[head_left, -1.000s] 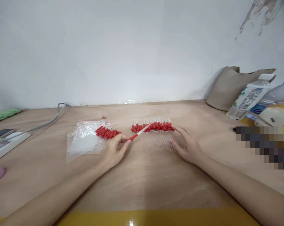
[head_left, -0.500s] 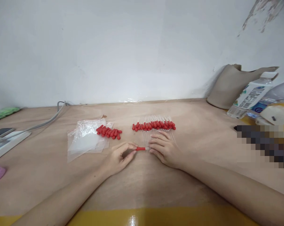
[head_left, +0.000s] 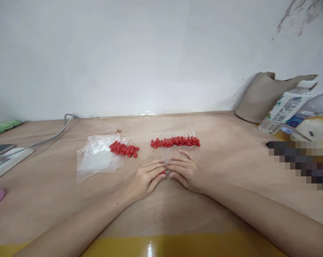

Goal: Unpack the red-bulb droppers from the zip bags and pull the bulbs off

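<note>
My left hand [head_left: 148, 179] is closed over a red rubber bulb [head_left: 163, 172], only a sliver of which shows at the fingertips. Facing it, my right hand [head_left: 187, 174] pinches a thin clear dropper tube [head_left: 167, 172] whose end meets the bulb; its far part is hidden by the hand. Just beyond my hands lies a row of droppers with red bulbs [head_left: 177, 141]. More clear tubes [head_left: 197, 157] spread out on the table beneath and behind my right fingers. To the left, loose red bulbs [head_left: 125, 149] form a small pile.
Clear zip bags [head_left: 94, 162] lie partly under the loose bulbs. A grey cable [head_left: 51, 137] runs to a white power strip [head_left: 14, 162] at the left. Plastic bottles [head_left: 287, 109] and a grey-beige container [head_left: 254, 98] stand at the back right, against the wall.
My left hand has moved right with the red bulb, closing the gap to my right hand. Its fingers now cover most of the bulb. My right hand has barely moved.
</note>
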Demonstrator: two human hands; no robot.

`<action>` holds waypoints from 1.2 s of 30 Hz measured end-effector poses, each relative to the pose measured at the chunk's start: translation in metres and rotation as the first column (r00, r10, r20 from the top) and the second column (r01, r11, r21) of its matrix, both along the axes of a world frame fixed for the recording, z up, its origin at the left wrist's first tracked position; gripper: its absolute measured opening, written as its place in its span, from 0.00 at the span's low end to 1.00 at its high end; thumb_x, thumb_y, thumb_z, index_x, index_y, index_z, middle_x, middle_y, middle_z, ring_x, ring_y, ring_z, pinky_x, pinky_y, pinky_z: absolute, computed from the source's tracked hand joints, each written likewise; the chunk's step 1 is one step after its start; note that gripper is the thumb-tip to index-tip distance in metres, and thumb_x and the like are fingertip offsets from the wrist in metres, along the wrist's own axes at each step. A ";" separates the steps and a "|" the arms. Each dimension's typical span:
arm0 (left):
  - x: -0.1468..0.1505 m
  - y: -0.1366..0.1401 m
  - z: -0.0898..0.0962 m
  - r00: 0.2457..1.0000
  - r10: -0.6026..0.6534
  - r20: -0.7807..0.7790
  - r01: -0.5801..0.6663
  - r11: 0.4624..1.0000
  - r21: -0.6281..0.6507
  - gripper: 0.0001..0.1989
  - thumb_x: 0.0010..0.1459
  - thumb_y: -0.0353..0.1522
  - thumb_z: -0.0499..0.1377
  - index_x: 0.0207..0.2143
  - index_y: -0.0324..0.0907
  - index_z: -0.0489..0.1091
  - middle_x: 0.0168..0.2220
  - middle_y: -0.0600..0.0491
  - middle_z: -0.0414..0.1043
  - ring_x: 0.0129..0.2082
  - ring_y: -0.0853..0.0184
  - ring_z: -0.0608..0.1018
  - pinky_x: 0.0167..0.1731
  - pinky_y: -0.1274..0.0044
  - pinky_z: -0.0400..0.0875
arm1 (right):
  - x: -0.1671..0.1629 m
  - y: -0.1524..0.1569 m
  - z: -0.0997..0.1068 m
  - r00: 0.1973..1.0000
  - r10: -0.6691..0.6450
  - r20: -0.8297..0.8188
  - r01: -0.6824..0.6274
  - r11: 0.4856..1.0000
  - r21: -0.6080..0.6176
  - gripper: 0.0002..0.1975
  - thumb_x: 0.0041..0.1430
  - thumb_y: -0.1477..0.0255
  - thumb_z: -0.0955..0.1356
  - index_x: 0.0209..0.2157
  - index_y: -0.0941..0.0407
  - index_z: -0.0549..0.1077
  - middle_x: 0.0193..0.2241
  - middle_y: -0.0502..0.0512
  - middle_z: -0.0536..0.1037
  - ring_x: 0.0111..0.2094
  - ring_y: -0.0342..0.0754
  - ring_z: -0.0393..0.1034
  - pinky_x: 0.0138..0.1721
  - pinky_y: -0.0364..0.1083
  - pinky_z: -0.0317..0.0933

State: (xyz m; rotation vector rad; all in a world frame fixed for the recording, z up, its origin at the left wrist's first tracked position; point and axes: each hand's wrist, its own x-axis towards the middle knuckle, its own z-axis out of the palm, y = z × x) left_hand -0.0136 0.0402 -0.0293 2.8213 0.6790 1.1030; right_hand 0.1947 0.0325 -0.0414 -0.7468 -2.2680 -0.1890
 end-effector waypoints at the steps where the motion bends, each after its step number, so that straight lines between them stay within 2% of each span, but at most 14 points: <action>1: 0.000 0.000 0.000 1.000 0.009 0.000 -0.009 1.000 0.015 0.12 0.57 0.29 0.54 0.44 0.41 0.68 0.42 0.50 0.73 0.48 0.63 0.72 0.48 0.68 0.69 | -0.001 0.000 0.000 1.000 0.011 0.007 -0.011 1.000 -0.007 0.10 0.60 0.71 0.62 0.42 0.56 0.70 0.41 0.52 0.76 0.46 0.44 0.67 0.56 0.52 0.49; 5: 0.001 -0.002 0.000 0.998 0.052 -0.026 -0.049 0.995 0.089 0.14 0.57 0.29 0.54 0.47 0.39 0.65 0.44 0.47 0.72 0.49 0.63 0.70 0.50 0.68 0.68 | -0.003 0.000 -0.001 0.999 0.040 0.025 -0.040 0.999 -0.023 0.11 0.61 0.73 0.60 0.43 0.58 0.69 0.43 0.56 0.75 0.46 0.44 0.67 0.54 0.50 0.55; 8: 0.001 -0.003 -0.001 0.997 0.052 -0.049 -0.043 0.986 0.162 0.14 0.58 0.28 0.53 0.47 0.39 0.65 0.44 0.48 0.72 0.49 0.63 0.71 0.50 0.69 0.68 | -0.005 -0.002 0.001 0.998 0.054 0.012 -0.054 0.999 0.002 0.10 0.60 0.73 0.61 0.40 0.59 0.70 0.40 0.57 0.76 0.44 0.45 0.69 0.50 0.49 0.60; 10: 0.000 -0.003 0.000 0.997 0.037 -0.072 -0.025 0.986 0.167 0.13 0.58 0.28 0.53 0.46 0.39 0.66 0.45 0.48 0.72 0.49 0.64 0.71 0.50 0.69 0.67 | -0.006 -0.003 0.003 0.998 0.066 -0.008 -0.066 0.997 0.028 0.09 0.60 0.73 0.61 0.38 0.59 0.70 0.39 0.57 0.77 0.42 0.45 0.71 0.47 0.47 0.62; 12: -0.001 -0.003 0.000 0.995 0.015 -0.100 -0.003 0.993 0.121 0.12 0.58 0.28 0.52 0.45 0.39 0.66 0.45 0.49 0.71 0.49 0.65 0.71 0.52 0.68 0.66 | -0.006 -0.005 0.005 0.997 0.081 -0.012 -0.080 0.996 0.051 0.08 0.59 0.75 0.61 0.36 0.59 0.70 0.36 0.57 0.77 0.39 0.44 0.71 0.46 0.46 0.62; 18: -0.001 -0.007 0.003 0.993 -0.036 -0.108 0.022 0.992 -0.127 0.10 0.59 0.29 0.50 0.42 0.38 0.67 0.41 0.49 0.73 0.48 0.67 0.71 0.53 0.70 0.63 | -0.005 -0.008 0.008 0.995 0.090 0.040 -0.093 0.994 0.061 0.08 0.59 0.75 0.61 0.28 0.59 0.69 0.28 0.54 0.76 0.33 0.42 0.71 0.46 0.45 0.62; 23: -0.002 -0.010 0.009 0.990 -0.076 -0.116 0.047 0.971 -0.235 0.11 0.60 0.29 0.48 0.40 0.38 0.69 0.40 0.49 0.73 0.46 0.67 0.72 0.53 0.70 0.63 | -0.004 -0.009 0.008 0.994 0.086 0.068 -0.092 0.992 0.091 0.09 0.59 0.74 0.61 0.28 0.59 0.69 0.28 0.53 0.76 0.33 0.42 0.70 0.48 0.45 0.62; 29: -0.005 -0.011 0.011 0.988 -0.088 -0.123 0.048 0.954 -0.296 0.12 0.61 0.29 0.48 0.40 0.38 0.69 0.43 0.48 0.72 0.49 0.66 0.71 0.53 0.72 0.63 | -0.002 -0.009 0.009 0.992 0.090 0.084 -0.102 0.982 0.157 0.08 0.59 0.75 0.62 0.29 0.60 0.69 0.30 0.55 0.76 0.37 0.43 0.71 0.51 0.46 0.62; 33: -0.007 -0.011 0.010 0.989 -0.080 -0.123 0.044 0.961 -0.273 0.11 0.60 0.30 0.48 0.40 0.38 0.69 0.44 0.48 0.72 0.48 0.66 0.71 0.53 0.71 0.63 | 0.002 -0.010 0.007 0.992 0.074 0.102 -0.097 0.966 0.239 0.06 0.57 0.76 0.63 0.33 0.62 0.71 0.34 0.58 0.77 0.42 0.46 0.70 0.53 0.48 0.61; 36: -0.009 -0.010 0.009 0.987 -0.071 -0.142 0.035 0.969 -0.245 0.11 0.60 0.30 0.48 0.39 0.38 0.69 0.45 0.47 0.71 0.49 0.64 0.71 0.54 0.68 0.62 | 0.004 -0.010 0.006 0.991 0.078 0.113 -0.105 0.962 0.252 0.06 0.57 0.77 0.64 0.35 0.62 0.71 0.36 0.59 0.77 0.44 0.47 0.69 0.53 0.49 0.60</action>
